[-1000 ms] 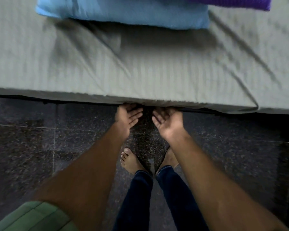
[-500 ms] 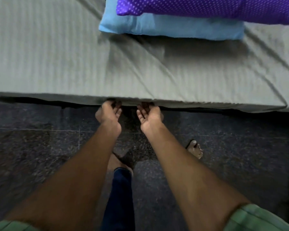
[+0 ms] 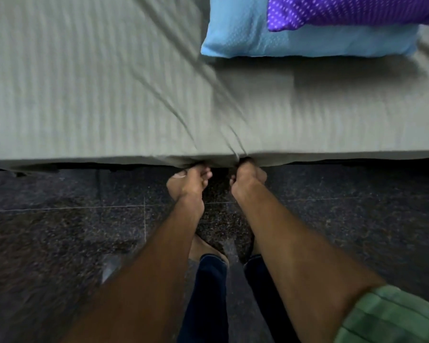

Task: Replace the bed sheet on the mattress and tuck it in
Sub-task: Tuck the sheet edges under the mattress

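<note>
Both hands side by side at near edge of mattress, left hand and right hand each bunched on hem of grey bed sheet. Sheet lay straight ahead, edge running left-right, hands equally close. Guess: tuck under next.

sheet: grey-green cloth, matt, faintly striped, creased
blue pillow: textured cloth
purple pillow: dotted cloth
floor: dark speckled stone, slightly glossy
</note>
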`<state>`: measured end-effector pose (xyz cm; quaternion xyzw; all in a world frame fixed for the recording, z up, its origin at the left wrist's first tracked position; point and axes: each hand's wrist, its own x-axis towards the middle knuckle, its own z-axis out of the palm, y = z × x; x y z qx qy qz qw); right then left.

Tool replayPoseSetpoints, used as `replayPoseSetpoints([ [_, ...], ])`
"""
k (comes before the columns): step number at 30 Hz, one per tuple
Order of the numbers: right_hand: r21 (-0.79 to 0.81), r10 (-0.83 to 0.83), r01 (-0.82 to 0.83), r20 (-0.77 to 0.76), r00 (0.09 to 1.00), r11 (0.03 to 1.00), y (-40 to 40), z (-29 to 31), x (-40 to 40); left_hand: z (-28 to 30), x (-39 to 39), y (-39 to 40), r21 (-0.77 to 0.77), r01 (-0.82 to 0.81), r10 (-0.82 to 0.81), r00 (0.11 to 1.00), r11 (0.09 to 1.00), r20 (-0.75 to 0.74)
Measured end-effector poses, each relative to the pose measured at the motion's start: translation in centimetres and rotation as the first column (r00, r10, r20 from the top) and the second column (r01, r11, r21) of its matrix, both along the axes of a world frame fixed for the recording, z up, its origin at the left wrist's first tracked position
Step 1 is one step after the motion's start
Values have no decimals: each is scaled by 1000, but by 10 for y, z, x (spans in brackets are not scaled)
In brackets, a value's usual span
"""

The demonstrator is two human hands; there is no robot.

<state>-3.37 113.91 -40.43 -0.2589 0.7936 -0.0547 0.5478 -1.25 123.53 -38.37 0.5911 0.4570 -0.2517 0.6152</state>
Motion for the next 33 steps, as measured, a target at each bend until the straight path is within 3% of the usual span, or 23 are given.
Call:
replayPoseSetpoints([
  [4, -52, 117, -117, -6, 993, 992, -8, -48, 0, -9, 7, -5, -14, -27, 27, 1000, 1000, -11],
  [7, -65, 98, -102, -65, 993, 993, -6, -37, -3, -10, 3, -5, 18, -30, 31, 1000, 999, -8],
  [10, -57, 143, -145, -32, 989, 988, -5, -32, -7, -8, -2, -3, 4, -29, 29, 1000, 1000, -6],
  [17, -18, 222, -222, -22, 975, 975, -20, -51, -9, -22, -30, 13, 58, 100, -101, 995, 993, 18],
  [20, -31, 313, -311, 65, 948, 950, -31, -93, -13, -37, -10, -11, 98, -56, 55, 998, 994, 10],
  [22, -44, 281, -279, 36, 959, 959, -32, -86, -12, -46, 8, -27, 107, -174, 173, 985, 979, 22],
  [28, 82, 336, -357, 198, 921, 930, -13, -14, -45, -22, -27, 7, -22, -15, 14, 998, 1000, -67],
  [33, 197, 414, -491, 330, 848, 849, 25, 25, -47, -3, -22, 57, 54, -59, 59, 998, 997, -8],
])
